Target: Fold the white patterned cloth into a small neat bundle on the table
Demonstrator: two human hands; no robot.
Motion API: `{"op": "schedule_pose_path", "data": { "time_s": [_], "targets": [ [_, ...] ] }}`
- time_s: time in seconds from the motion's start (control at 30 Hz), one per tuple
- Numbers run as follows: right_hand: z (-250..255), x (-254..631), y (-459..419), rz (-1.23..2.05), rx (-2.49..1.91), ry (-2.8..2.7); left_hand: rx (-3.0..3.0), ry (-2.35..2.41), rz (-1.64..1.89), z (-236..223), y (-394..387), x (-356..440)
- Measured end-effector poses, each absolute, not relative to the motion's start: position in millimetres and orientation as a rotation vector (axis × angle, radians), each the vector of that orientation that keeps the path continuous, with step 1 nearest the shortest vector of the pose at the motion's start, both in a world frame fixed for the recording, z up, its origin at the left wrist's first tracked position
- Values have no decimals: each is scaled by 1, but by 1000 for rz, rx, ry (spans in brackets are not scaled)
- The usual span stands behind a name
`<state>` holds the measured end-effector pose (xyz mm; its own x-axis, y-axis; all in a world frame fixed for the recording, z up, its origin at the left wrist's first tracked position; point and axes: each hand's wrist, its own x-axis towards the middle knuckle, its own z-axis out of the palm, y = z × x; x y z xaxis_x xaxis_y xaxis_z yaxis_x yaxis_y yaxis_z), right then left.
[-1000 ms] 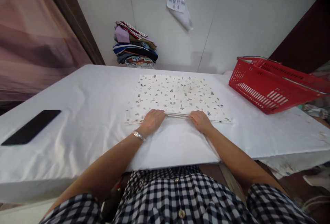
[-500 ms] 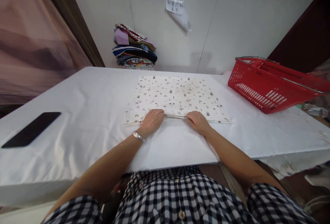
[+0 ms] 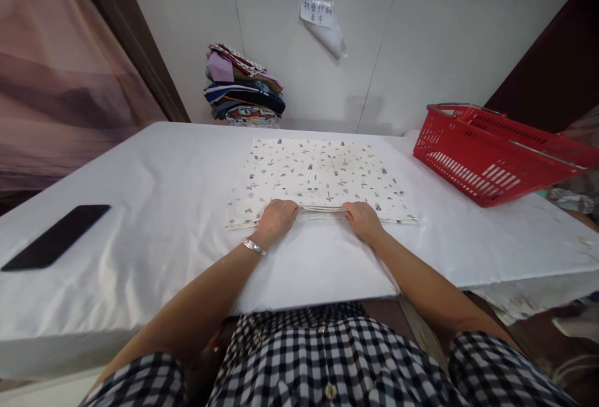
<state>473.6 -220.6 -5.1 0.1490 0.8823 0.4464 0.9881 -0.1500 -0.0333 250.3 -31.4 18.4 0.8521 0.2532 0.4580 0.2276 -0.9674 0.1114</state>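
A white cloth (image 3: 318,173) with a small scattered print lies folded in layers in front of me, its long near edge toward my body. My left hand (image 3: 277,218), with a silver bracelet at the wrist, grips that near edge left of the middle. Right of the middle, my right hand (image 3: 364,220) pinches the same edge. Between the hands the layered edge is lifted slightly and drawn fairly straight. Both thumbs are hidden under the cloth.
A white-covered table (image 3: 154,207) bears everything. At the left lies a black phone-like slab (image 3: 56,237). A red plastic basket (image 3: 482,157) stands at the right. Several folded fabrics form a stack (image 3: 246,85) by the wall, where a paper sign (image 3: 317,12) hangs.
Half a second ago my right hand was slightly closer to the left hand and the edge sagged more; it has shifted a little right. Both hands keep their hold.
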Motion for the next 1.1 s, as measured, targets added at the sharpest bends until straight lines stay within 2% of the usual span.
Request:
{"op": "schedule_pose_path", "data": {
  "time_s": [0.2, 0.77, 1.1],
  "targets": [
    [-2, 475, -225, -505, -2016, -1872, 3032, 222, 808, 18, -37, 245],
    [-1, 478, -223, -473, -2040, -2029, 3104, 247, 846, 12, -33, 248],
    [14, 468, -224, -329, -2045, -2065, 3061, 244, 741, 14, -35, 248]
  ]
}}
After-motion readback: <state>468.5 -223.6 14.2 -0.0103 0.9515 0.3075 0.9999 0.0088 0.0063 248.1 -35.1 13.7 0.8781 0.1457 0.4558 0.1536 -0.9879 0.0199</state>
